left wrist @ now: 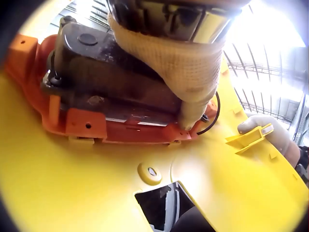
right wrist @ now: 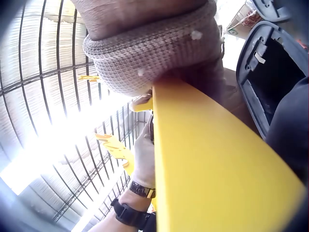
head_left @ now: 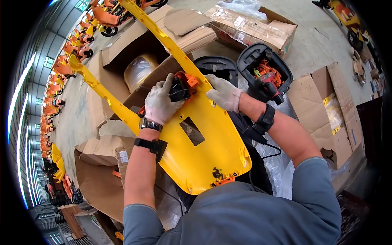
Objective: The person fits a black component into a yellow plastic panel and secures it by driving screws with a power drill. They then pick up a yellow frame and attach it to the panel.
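A large yellow plastic panel (head_left: 220,143) with two long arms lies across the person's lap, its inner side up. Seated on it is an orange bracket (left wrist: 87,123) around a black housing (left wrist: 116,79). The gloved left hand (head_left: 160,100) holds the housing from above, its thumb down at the bracket's edge in the left wrist view. At the panel's right edge, the gloved right hand (head_left: 222,93) grips the rim, thumb on the inner side near a small yellow clip (left wrist: 251,139). The right fingers are largely hidden behind the panel.
Right of the panel, an open black case (head_left: 281,61) holds a red power drill (head_left: 271,83) and orange pieces. Cardboard boxes (head_left: 110,77) stand around, one with a wrapped yellow part (head_left: 141,71). A black cable (head_left: 271,153) hangs by the right arm. Orange vehicles (head_left: 106,16) line the left.
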`<state>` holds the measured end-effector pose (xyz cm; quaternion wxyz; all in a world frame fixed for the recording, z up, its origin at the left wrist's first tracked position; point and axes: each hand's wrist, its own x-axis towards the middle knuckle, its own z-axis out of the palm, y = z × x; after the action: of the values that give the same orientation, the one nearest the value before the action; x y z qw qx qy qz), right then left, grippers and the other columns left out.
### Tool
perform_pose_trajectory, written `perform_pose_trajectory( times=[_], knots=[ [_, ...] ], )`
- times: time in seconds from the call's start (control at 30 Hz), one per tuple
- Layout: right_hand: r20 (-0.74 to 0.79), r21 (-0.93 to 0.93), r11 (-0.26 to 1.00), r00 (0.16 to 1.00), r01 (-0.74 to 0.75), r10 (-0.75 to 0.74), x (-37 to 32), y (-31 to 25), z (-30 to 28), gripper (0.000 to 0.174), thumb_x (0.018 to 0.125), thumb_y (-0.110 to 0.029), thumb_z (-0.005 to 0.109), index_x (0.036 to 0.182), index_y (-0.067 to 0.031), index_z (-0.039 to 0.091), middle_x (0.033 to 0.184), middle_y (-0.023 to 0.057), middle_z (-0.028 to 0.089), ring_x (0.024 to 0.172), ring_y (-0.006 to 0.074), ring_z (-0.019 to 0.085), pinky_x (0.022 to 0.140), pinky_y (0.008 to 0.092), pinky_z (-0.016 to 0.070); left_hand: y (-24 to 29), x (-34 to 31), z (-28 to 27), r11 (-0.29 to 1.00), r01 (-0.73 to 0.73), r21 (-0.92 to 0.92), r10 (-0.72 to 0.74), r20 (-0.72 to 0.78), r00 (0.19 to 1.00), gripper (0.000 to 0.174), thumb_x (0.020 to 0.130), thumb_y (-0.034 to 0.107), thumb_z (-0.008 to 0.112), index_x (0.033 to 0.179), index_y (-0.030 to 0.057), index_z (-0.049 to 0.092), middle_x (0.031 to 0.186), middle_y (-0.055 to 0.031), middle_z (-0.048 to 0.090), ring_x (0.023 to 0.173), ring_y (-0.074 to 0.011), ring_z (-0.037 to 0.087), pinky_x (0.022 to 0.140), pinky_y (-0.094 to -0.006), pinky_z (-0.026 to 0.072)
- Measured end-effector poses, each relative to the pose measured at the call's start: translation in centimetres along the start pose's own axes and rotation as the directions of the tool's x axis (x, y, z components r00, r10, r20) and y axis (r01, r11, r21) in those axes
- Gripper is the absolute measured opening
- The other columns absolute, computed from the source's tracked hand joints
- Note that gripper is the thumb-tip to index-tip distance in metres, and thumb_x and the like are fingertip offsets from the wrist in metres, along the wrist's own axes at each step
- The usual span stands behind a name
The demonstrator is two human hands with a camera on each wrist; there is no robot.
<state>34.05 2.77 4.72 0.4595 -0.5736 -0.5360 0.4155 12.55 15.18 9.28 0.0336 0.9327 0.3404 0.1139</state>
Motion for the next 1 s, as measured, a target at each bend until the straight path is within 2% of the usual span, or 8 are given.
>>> perform_pose_trajectory(
  times=[0.1,0.2,0.3,0.4,0.73,0.77,0.87,1.0],
  knots=[
    [0.022,-0.036,0.996,0.996,-0.085,0.086,-0.3,-1.7,0.2,0.053,0.09,-0.007,0.048,0.141,0.0051,0.044,0.114,0.0237,0.064,0.101,0.0316,0.069,0.089,0.0384,0.0562,-0.7,-0.7,0.5,0.998,-0.05,0.05,0.055,-0.101,0.993,0.092,0.068,0.031,0.088,0.15,0.0072,0.053,0.118,-0.0186,0.067,0.106,-0.0354,0.068,0.09,-0.0427,0.0565],
    [0.04,-0.073,0.988,0.99,-0.135,0.138,-0.8,-3.8,0.1,0.046,0.093,-0.006,0.045,0.138,0.0066,0.043,0.101,0.0252,0.068,0.085,0.0305,0.073,0.078,0.0402,0.058,-0.9,-1.0,0.4,0.998,-0.059,0.035,0.063,-0.134,0.989,0.09,0.069,0.029,0.088,0.149,0.0074,0.054,0.116,-0.019,0.068,0.104,-0.0355,0.069,0.088,-0.0427,0.0571],
    [-0.002,-0.129,0.991,1.0,-0.031,0.031,-0.3,-2.1,0.7,0.044,0.093,-0.006,0.045,0.136,0.0067,0.044,0.098,0.0254,0.069,0.085,0.0311,0.073,0.078,0.0412,0.0578,-1.1,-1.1,0.3,0.997,-0.078,0.023,0.081,-0.182,0.98,0.088,0.067,0.028,0.089,0.147,0.0073,0.057,0.113,-0.0181,0.069,0.101,-0.0347,0.07,0.087,-0.0415,0.0581],
    [0.052,-0.088,0.99,0.992,-0.112,0.116,-0.4,-2.9,0.5,0.051,0.093,-0.005,0.044,0.143,0.0047,0.039,0.101,0.0224,0.065,0.078,0.0268,0.071,0.074,0.0386,0.059,-1.0,-1.3,0.2,0.996,-0.086,-0.002,0.084,-0.21,0.974,0.087,0.066,0.028,0.09,0.145,0.007,0.059,0.114,-0.0169,0.07,0.099,-0.0339,0.071,0.086,-0.0411,0.0588],
    [0.032,-0.076,0.99,0.992,-0.12,0.123,-0.1,-2.4,1.3,0.049,0.094,-0.002,0.042,0.141,0.0067,0.039,0.092,0.0211,0.068,0.075,0.0276,0.073,0.071,0.0405,0.0602,-1.1,-1.0,0.5,0.993,-0.119,0.005,0.116,-0.233,0.965,0.088,0.065,0.03,0.091,0.144,0.0069,0.061,0.116,-0.0149,0.071,0.099,-0.0332,0.072,0.086,-0.0402,0.0596],
    [0.015,-0.198,0.975,0.994,-0.105,0.111,-0.1,-2.5,1.2,0.047,0.093,-0.002,0.043,0.139,0.0076,0.041,0.095,0.0243,0.069,0.077,0.0295,0.074,0.073,0.0415,0.0606,-1.0,-1.0,0.4,0.993,-0.114,-0.003,0.111,-0.217,0.97,0.088,0.065,0.031,0.091,0.144,0.0069,0.06,0.116,-0.0148,0.071,0.099,-0.0331,0.073,0.086,-0.0403,0.0596],
    [0.007,-0.295,0.949,0.993,-0.111,0.118,-0.3,-3.6,1.1,0.046,0.092,-0.003,0.044,0.136,0.008,0.044,0.099,0.0272,0.069,0.08,0.0316,0.075,0.075,0.0425,0.0607,-1.0,-0.8,0.5,0.996,-0.091,-0.007,0.088,-0.185,0.979,0.091,0.065,0.033,0.091,0.146,0.0074,0.059,0.116,-0.0141,0.071,0.099,-0.0325,0.072,0.086,-0.0405,0.0597],
    [-0.002,-0.296,0.949,0.994,-0.107,0.111,-0.5,-3.9,1.1,0.045,0.091,-0.003,0.044,0.134,0.0074,0.046,0.1,0.0266,0.07,0.079,0.0321,0.075,0.076,0.0427,0.0605,-1.2,-0.7,0.8,0.995,-0.092,0.05,0.099,-0.159,0.982,0.092,0.067,0.038,0.09,0.147,0.0072,0.058,0.116,-0.0142,0.071,0.097,-0.0327,0.073,0.083,-0.0404,0.0599]
  ],
)
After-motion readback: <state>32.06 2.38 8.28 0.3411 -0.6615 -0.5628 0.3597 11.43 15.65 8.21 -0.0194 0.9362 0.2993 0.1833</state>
